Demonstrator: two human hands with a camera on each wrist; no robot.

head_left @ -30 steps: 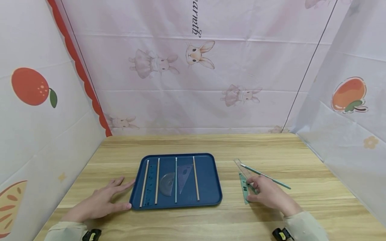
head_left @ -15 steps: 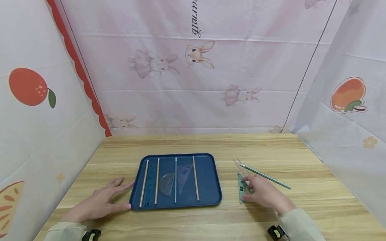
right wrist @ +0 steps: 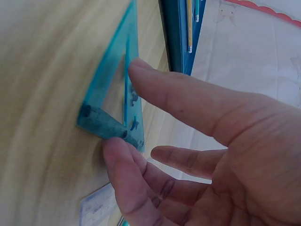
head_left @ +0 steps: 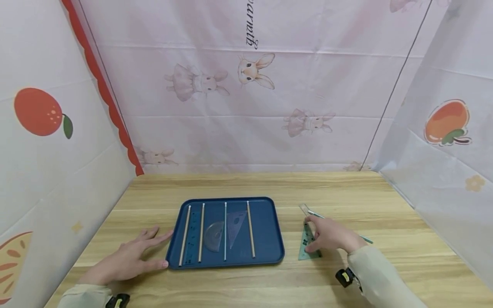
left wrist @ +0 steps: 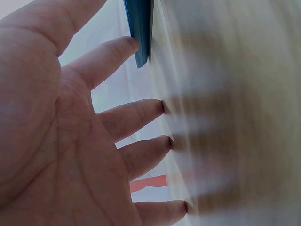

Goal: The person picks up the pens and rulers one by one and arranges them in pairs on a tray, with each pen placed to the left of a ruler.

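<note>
My right hand (head_left: 331, 234) pinches a teal triangular set square (head_left: 304, 242) on the table right of the tray. In the right wrist view the thumb touches one edge of it and the index fingertip the short side. My left hand (head_left: 129, 259) lies spread with straight fingers at the left side of a blue tray (head_left: 267, 239); thumb and index fingertips meet its rim. The tray bears several pencils in a row, among them a teal pencil (head_left: 225, 231), plus a teal ruler (head_left: 191, 239), a clear protractor (head_left: 212, 238) and a purple set square (head_left: 235, 224).
Beyond my right hand lies a clear ruler (head_left: 304, 208), mostly hidden. A loose teal pencil (head_left: 366, 238) passes behind the hand, partly covered. Printed cloth (head_left: 215, 141) hangs along the table's back and both sides.
The right hand has shifted left and turned the set square, which now lies slightly left with its broad side toward me. The left hand and tray have not moved.
</note>
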